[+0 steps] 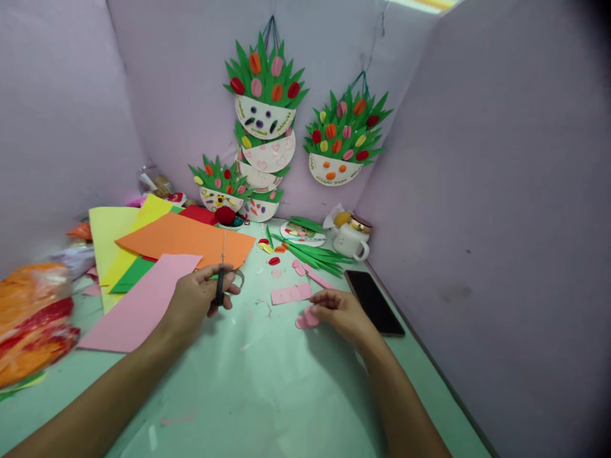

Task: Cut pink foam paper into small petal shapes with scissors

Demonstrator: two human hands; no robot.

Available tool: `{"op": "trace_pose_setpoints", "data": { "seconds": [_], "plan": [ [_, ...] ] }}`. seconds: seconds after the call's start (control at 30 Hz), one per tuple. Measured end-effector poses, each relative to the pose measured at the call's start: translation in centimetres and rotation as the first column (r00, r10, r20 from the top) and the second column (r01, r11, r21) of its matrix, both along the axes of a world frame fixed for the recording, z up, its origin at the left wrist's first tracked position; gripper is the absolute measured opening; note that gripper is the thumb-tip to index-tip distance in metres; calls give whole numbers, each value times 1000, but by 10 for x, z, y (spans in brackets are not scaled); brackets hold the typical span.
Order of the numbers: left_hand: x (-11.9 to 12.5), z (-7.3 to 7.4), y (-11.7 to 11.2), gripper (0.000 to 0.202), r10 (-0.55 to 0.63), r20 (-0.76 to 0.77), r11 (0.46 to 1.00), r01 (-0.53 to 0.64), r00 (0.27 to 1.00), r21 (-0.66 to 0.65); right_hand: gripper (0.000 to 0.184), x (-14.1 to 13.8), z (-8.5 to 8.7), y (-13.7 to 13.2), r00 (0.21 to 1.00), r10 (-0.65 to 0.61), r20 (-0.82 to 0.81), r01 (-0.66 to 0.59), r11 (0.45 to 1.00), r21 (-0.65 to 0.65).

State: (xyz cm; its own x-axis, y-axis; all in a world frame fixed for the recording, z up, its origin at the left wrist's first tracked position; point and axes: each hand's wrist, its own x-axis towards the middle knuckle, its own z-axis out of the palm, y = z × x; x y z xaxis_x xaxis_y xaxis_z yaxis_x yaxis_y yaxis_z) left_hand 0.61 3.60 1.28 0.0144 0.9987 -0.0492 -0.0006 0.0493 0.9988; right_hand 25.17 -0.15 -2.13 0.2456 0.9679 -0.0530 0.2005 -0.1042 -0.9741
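Note:
My left hand (195,299) is closed around the black handles of a pair of scissors (221,280), whose thin blades point up and away over the orange paper sheet (186,240). My right hand (341,312) rests on the pale green table (258,381) with its fingers pinched on small pink paper cut-outs (305,318). A pink paper strip (291,293) lies just beyond that hand. A large pink sheet (143,299) lies under and beside my left hand.
A black phone (373,301) lies right of my right hand. Behind are a white mug (351,242), green paper leaves (315,257), small coloured petals, stacked yellow and green sheets (114,245), plastic bags (33,318) at left, and paper flower baskets (265,114) on purple walls.

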Motion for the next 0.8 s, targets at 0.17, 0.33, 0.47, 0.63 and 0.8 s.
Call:
{"op": "trace_pose_setpoints", "data": {
  "seconds": [0.17, 0.33, 0.47, 0.63, 0.8],
  "plan": [
    [-1, 1, -1, 45, 2, 6, 1000, -2, 1000, 11, 15, 8, -10, 6, 944, -142, 297, 138, 990, 34],
    [-1, 3, -2, 43, 3, 9, 1000, -3, 1000, 11, 24, 5, -13, 20, 852, -182, 491, 217, 976, -15],
    [0, 3, -3, 42, -2, -12, 1000, 3, 1000, 17, 26, -12, -14, 32, 812, -222, 540, 295, 954, -51],
    [4, 6, -8, 44, -32, -58, 999, 33, 998, 20, 16, -25, -13, 34, 873, -300, 384, 330, 944, -12],
    [7, 13, -16, 49, -74, -71, 997, 76, 995, 20, 26, -17, -3, 21, 944, -325, -49, 329, 937, 117]
  ]
}}
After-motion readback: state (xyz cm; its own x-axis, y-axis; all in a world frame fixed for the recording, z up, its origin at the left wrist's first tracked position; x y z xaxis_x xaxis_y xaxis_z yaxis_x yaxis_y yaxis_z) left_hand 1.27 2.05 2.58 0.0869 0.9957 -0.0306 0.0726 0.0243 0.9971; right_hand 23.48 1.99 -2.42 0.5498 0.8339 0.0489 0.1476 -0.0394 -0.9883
